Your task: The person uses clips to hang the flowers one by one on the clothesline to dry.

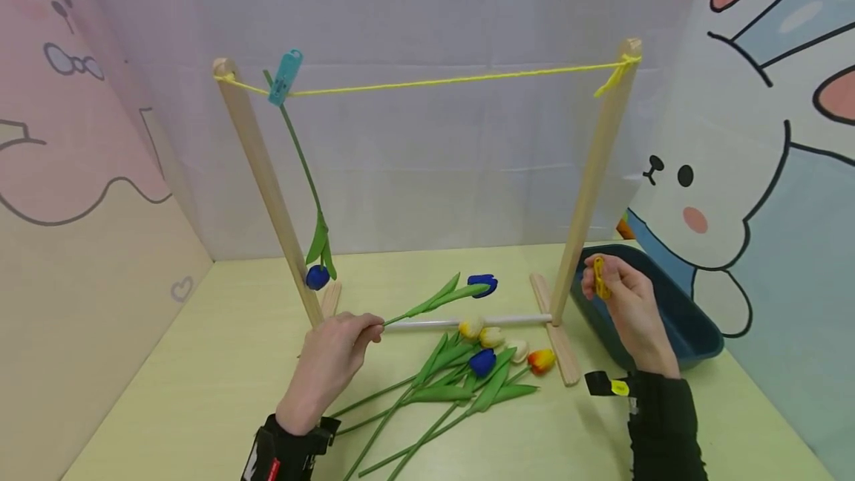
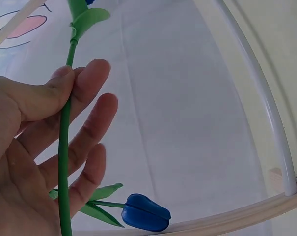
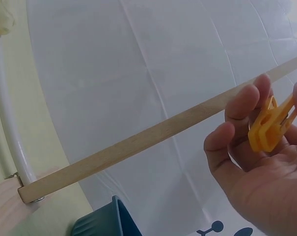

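In the head view my left hand [image 1: 337, 355] pinches the green stem of a blue tulip [image 1: 482, 286] between thumb and forefinger, its bloom pointing right. The left wrist view shows that stem [image 2: 64, 162] crossing the palm, with the other fingers loosely bent. My right hand [image 1: 628, 303] holds a yellow clothespin [image 1: 601, 278] in its fingers, above the dark tub. From the yellow cord [image 1: 454, 81] another blue tulip [image 1: 317, 277] hangs bloom down, clipped by a teal clothespin [image 1: 286, 78] near the left post.
Several tulips [image 1: 482, 364] in blue, yellow, white and orange lie piled on the table [image 1: 167, 392]. Two wooden posts [image 1: 594, 177] carry the cord, and a white rod [image 1: 434, 324] joins their bases. A dark blue tub [image 1: 701, 351] stands at the right.
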Action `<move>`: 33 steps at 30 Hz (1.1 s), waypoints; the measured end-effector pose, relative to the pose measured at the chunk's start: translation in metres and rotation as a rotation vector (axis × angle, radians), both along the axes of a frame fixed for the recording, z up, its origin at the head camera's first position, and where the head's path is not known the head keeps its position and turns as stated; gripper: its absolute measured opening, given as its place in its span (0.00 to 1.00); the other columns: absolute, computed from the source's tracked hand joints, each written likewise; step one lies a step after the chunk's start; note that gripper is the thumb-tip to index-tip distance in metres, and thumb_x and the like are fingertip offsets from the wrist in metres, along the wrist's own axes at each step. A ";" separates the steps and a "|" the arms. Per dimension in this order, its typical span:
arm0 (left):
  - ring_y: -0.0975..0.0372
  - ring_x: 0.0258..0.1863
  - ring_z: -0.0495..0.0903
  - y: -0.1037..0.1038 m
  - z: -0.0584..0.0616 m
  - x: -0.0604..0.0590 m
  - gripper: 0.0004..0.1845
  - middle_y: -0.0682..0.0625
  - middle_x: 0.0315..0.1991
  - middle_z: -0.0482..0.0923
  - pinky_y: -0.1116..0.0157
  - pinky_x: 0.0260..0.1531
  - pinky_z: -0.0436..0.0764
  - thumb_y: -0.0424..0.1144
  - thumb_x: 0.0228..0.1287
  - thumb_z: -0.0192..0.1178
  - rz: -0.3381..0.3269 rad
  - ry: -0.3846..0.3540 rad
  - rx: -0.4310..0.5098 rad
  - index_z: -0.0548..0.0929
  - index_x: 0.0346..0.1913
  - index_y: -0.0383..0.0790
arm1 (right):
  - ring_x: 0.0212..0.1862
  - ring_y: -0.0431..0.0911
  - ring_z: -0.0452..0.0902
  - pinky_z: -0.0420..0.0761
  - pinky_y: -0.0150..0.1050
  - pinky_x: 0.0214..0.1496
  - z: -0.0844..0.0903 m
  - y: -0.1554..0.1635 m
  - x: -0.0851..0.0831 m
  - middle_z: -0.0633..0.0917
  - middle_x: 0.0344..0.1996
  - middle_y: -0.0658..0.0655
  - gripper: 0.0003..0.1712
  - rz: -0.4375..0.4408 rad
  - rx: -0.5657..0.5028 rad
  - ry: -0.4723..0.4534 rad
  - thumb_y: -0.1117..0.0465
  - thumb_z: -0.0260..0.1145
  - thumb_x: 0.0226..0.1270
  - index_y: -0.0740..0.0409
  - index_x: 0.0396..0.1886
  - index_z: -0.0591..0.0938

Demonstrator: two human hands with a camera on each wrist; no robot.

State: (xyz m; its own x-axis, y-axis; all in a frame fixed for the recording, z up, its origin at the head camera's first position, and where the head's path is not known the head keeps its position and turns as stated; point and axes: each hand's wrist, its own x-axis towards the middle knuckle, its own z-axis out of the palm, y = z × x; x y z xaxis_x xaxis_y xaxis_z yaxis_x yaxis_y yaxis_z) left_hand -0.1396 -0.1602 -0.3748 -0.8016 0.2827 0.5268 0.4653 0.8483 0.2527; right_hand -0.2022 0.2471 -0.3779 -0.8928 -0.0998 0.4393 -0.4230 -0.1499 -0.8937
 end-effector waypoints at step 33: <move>0.64 0.08 0.50 -0.008 0.004 -0.001 0.18 0.52 0.10 0.66 0.71 0.14 0.44 0.49 0.77 0.55 0.286 0.606 0.037 0.92 0.39 0.46 | 0.38 0.43 0.74 0.78 0.27 0.43 0.001 0.007 0.003 0.80 0.34 0.50 0.15 -0.006 -0.031 -0.025 0.56 0.48 0.82 0.56 0.52 0.79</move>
State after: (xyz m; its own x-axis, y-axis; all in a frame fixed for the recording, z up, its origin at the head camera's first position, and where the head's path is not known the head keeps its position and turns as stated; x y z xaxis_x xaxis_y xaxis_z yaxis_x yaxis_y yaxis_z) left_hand -0.1406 -0.1680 -0.3710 -0.4022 0.0767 0.9123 0.2925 0.9550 0.0486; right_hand -0.1997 0.2540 -0.3770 -0.9042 -0.0813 0.4194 -0.4012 -0.1755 -0.8990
